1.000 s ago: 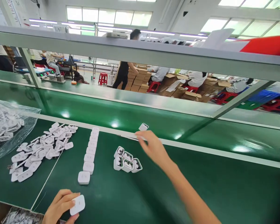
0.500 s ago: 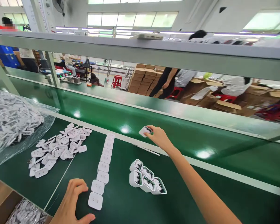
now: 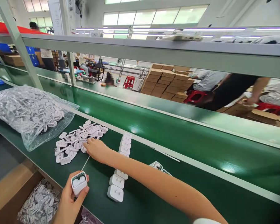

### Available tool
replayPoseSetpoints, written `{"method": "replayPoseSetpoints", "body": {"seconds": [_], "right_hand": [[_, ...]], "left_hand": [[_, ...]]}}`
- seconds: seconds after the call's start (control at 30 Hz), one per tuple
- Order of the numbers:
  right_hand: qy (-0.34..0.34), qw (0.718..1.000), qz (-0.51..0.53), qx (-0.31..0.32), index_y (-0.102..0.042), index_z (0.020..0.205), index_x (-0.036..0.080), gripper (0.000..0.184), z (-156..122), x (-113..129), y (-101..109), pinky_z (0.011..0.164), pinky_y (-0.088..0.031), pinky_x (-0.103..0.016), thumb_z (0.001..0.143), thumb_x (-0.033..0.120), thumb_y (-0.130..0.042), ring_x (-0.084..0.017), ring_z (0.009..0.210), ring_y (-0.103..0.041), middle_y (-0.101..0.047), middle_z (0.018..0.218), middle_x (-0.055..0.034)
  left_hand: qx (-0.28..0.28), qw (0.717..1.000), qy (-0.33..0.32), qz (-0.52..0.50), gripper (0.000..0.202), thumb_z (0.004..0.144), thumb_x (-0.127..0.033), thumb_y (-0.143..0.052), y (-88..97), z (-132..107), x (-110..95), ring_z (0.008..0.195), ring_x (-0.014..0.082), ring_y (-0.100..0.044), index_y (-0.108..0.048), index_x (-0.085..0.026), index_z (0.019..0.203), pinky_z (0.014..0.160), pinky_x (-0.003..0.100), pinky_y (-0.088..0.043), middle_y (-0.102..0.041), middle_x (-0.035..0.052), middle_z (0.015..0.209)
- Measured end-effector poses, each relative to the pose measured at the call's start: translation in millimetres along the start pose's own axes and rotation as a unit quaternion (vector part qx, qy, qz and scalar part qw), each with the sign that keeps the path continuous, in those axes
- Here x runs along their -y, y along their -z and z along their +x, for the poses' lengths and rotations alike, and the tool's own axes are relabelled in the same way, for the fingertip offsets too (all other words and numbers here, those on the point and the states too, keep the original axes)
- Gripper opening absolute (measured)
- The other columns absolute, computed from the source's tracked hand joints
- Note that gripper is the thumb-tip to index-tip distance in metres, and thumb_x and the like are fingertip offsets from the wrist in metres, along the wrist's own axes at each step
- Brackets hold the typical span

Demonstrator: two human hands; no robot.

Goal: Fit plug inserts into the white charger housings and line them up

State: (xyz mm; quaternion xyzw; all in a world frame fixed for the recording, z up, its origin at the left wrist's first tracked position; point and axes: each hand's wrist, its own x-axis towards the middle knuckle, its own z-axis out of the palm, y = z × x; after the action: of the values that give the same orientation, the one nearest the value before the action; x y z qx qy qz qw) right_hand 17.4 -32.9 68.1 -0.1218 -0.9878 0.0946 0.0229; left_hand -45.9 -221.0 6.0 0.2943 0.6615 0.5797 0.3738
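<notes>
My left hand (image 3: 71, 199) is closed around a white charger housing (image 3: 79, 183), held upright with its open end up near the bench's front edge. My right hand (image 3: 96, 150) reaches across to the left, with its fingers pinching at the edge of a loose pile of white plug caps (image 3: 77, 141). A row of white charger bodies (image 3: 121, 166) runs under my right forearm. A small cluster of open housings (image 3: 157, 166) shows just behind that forearm, mostly hidden.
A clear plastic bag of white parts (image 3: 28, 112) lies at the left. A cardboard box of more parts (image 3: 37, 203) sits below the front edge. A green conveyor belt (image 3: 177, 130) runs behind the bench, with a metal frame rail (image 3: 154, 49) overhead. People work among stacked cartons (image 3: 165, 84) beyond.
My right hand left the conveyor edge and swung left to the pile of plug caps. My left hand left the row and now holds a housing. The view turned left.
</notes>
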Motion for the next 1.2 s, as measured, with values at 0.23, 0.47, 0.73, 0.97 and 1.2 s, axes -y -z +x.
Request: {"method": "replayPoseSetpoints", "body": {"seconds": [0.23,0.47,0.73,0.97,1.2], "right_hand": [[0.023,0.999,0.028,-0.003,-0.060,0.094,0.012,0.015,17.1,-2.6,-18.7,0.075,-0.049,-0.035,0.091,0.003,-0.048,-0.024,0.093,-0.060,-0.064,0.094,-0.0138],[-0.063,0.934,0.338,-0.095,-0.056,0.106,0.017,0.020,-63.4,24.5,49.4,0.068,-0.055,-0.024,0.087,0.010,-0.059,-0.011,0.073,-0.065,-0.064,0.092,-0.0010],[-0.212,0.784,0.532,-0.237,-0.063,0.081,0.019,0.015,-152.0,79.7,53.6,0.073,-0.049,-0.027,0.077,0.028,-0.075,-0.015,0.081,-0.060,-0.066,0.087,-0.0008],[-0.253,0.660,0.670,-0.227,-0.065,0.075,0.015,0.028,-186.2,82.7,53.4,0.066,-0.047,-0.023,0.068,0.036,-0.084,-0.012,0.071,-0.056,-0.062,0.076,0.0005],[-0.271,0.662,0.644,-0.270,-0.064,0.074,0.015,0.027,-206.1,90.9,54.5,0.066,-0.048,-0.023,0.068,0.033,-0.083,-0.012,0.069,-0.056,-0.062,0.075,0.0007]], "left_hand": [[0.024,0.997,-0.070,0.012,0.041,0.080,-0.055,-0.066,2.0,-15.4,-18.4,0.097,0.0228,-0.067,-0.064,-0.021,0.103,0.071,0.023,-0.054,-0.071,0.0085,0.105],[0.102,0.993,-0.054,-0.010,0.045,0.081,-0.057,-0.063,-9.7,-23.1,-33.3,0.091,0.0216,-0.065,-0.056,-0.021,0.107,0.077,0.025,-0.051,-0.068,0.0062,0.094],[0.170,0.981,-0.096,-0.001,0.054,0.086,-0.062,-0.054,-50.3,-46.9,-54.6,0.093,0.0209,-0.064,-0.039,-0.025,0.123,0.081,0.029,-0.046,-0.067,0.0056,0.106],[0.237,0.966,-0.100,0.024,0.053,0.088,-0.060,-0.054,-65.8,-61.0,-65.7,0.072,0.0164,-0.064,-0.033,-0.025,0.121,0.066,0.027,-0.045,-0.069,0.0010,0.092],[0.244,0.954,-0.166,0.056,0.049,0.093,-0.058,-0.048,-78.2,-72.0,-66.4,0.065,0.0127,-0.059,-0.025,-0.029,0.125,0.064,0.025,-0.043,-0.069,-0.0028,0.091]]}}
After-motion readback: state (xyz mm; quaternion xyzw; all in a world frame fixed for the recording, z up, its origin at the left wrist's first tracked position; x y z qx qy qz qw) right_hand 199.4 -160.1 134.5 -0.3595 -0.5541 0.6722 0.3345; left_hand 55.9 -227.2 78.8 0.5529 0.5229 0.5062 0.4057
